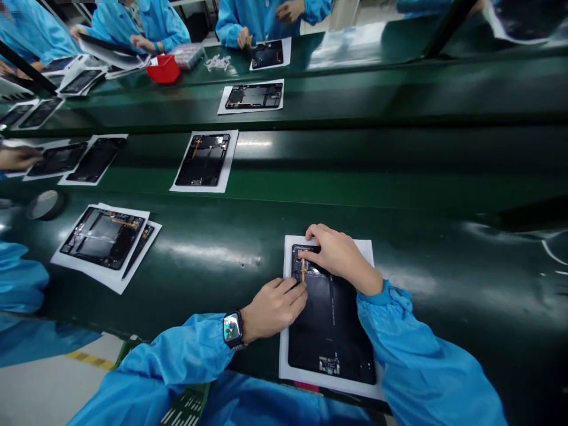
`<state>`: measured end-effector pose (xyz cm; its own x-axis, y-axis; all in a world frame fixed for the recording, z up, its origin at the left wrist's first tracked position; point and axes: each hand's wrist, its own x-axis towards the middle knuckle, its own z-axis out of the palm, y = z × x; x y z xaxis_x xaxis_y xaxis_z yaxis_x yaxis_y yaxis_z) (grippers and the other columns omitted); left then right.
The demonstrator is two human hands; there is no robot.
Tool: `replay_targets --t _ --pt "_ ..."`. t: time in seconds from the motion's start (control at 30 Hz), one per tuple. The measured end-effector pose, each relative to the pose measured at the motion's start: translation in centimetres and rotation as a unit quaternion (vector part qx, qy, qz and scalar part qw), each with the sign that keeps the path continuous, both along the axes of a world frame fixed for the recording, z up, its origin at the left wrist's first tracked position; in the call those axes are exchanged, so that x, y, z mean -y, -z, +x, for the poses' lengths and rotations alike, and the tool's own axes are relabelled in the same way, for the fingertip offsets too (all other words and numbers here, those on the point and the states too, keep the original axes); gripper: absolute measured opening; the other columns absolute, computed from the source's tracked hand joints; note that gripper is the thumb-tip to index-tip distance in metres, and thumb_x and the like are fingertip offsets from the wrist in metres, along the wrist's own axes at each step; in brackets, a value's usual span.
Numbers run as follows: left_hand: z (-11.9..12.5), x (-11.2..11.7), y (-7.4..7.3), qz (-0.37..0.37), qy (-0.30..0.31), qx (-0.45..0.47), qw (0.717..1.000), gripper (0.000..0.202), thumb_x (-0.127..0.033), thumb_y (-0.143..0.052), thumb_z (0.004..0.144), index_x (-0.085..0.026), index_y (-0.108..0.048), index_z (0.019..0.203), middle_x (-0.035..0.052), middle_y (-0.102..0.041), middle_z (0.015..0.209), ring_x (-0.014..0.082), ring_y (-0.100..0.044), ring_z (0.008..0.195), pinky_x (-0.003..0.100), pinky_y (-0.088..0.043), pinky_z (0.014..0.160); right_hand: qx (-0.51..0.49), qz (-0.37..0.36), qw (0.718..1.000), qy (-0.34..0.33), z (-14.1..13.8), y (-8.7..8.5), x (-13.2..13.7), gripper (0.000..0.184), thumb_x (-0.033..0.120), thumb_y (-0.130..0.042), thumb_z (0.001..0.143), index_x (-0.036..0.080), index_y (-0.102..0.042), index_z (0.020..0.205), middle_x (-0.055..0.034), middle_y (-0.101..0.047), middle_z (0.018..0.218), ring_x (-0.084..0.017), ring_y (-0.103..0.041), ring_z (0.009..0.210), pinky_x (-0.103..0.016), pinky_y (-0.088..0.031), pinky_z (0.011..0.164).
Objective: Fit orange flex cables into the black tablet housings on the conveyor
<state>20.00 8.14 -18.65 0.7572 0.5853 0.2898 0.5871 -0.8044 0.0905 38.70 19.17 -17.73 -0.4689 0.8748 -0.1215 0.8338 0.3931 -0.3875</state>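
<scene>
Left of my open tablet (328, 325) lie two stacked tablets (104, 236). My left hand (275, 306) bunches at the tablet's orange strip (303, 271); I can't tell whether it pinches. The tablet rests on a white sheet (284, 364), my right hand (339, 254) spread over the tablet's top end.

Near the front edge of the green worktop (213, 234), the bare right hand (338, 253) hides the far right corner of a flat black rectangular device (320, 338), the bare left hand (277, 305) part of its left edge. At the upper right, a dark flat panel (528, 19) is cut off by the view's top edge.
</scene>
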Motion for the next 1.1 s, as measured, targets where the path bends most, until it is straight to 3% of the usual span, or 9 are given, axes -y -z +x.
replay_targets --t 0.17,0.37,0.53,0.7,0.9,1.1 --pt "0.0 0.0 -0.2 -0.014 0.017 -0.036 0.999 0.020 -0.011 -0.045 0.097 -0.009 -0.064 0.102 0.0132 -0.068 0.114 0.0237 -0.062 0.100 0.034 -0.052 0.077 0.004 0.000 1.000 0.005 0.0 0.0 0.0 0.030 0.040 -0.073 0.080 0.022 -0.054 0.096 -0.0011 -0.061 0.093 -0.017 -0.057 0.070 -0.028 -0.027 0.056" --pt "-0.3 -0.6 0.1 -0.051 0.005 0.034 0.998 0.025 -0.034 -0.052 0.098 -0.012 -0.064 0.101 0.0092 -0.069 0.107 0.0202 -0.063 0.100 0.032 -0.054 0.082 0.001 0.008 1.000 0.003 0.0 0.0 0.0 0.031 0.041 -0.073 0.080 0.022 -0.055 0.096 -0.0004 -0.061 0.093 -0.017 -0.057 0.072 -0.027 -0.028 0.056" --pt "-0.7 -1.2 0.2 -0.065 -0.007 0.064 0.996 0.018 -0.025 -0.054 0.095 -0.014 -0.063 0.106 0.0090 -0.066 0.115 0.0204 -0.062 0.106 0.033 -0.053 0.089 -0.003 0.009 1.000 0.009 -0.1 -0.1 0.0 0.033 0.041 -0.075 0.079 0.022 -0.054 0.096 0.0001 -0.061 0.093 -0.017 -0.057 0.071 -0.027 -0.026 0.055" --pt "-1.0 -1.6 -0.5 -0.088 -0.001 0.006 0.996 0.026 -0.025 -0.052 0.096 -0.014 -0.060 0.118 0.0132 -0.055 0.134 0.0266 -0.051 0.124 0.041 -0.050 0.098 0.000 0.001 1.000 0.013 -0.1 -0.1 0.0 0.034 0.041 -0.076 0.078 0.023 -0.055 0.097 -0.0001 -0.062 0.093 -0.016 -0.057 0.069 -0.027 -0.024 0.055" --pt "-1.1 -1.4 -1.7 -0.106 0.021 -0.053 0.993 0.030 -0.021 -0.051 0.093 -0.012 -0.060 0.120 0.0138 -0.052 0.138 0.0320 -0.044 0.131 0.046 -0.048 0.101 -0.004 0.008 1.000 0.012 -0.1 -0.1 0.0 0.035 0.042 -0.077 0.078 0.022 -0.055 0.097 -0.0003 -0.062 0.095 -0.017 -0.057 0.071 -0.027 -0.024 0.055" --pt "-1.8 -1.6 -1.7 -0.133 0.046 -0.041 0.989 0.031 -0.026 -0.050 0.094 -0.012 -0.061 0.120 0.0131 -0.051 0.139 0.0322 -0.038 0.137 0.046 -0.042 0.109 0.003 0.002 1.000 0.025 -0.3 -0.1 0.0 0.035 0.043 -0.076 0.078 0.023 -0.055 0.097 -0.0002 -0.062 0.093 -0.017 -0.057 0.071 -0.027 -0.026 0.055"
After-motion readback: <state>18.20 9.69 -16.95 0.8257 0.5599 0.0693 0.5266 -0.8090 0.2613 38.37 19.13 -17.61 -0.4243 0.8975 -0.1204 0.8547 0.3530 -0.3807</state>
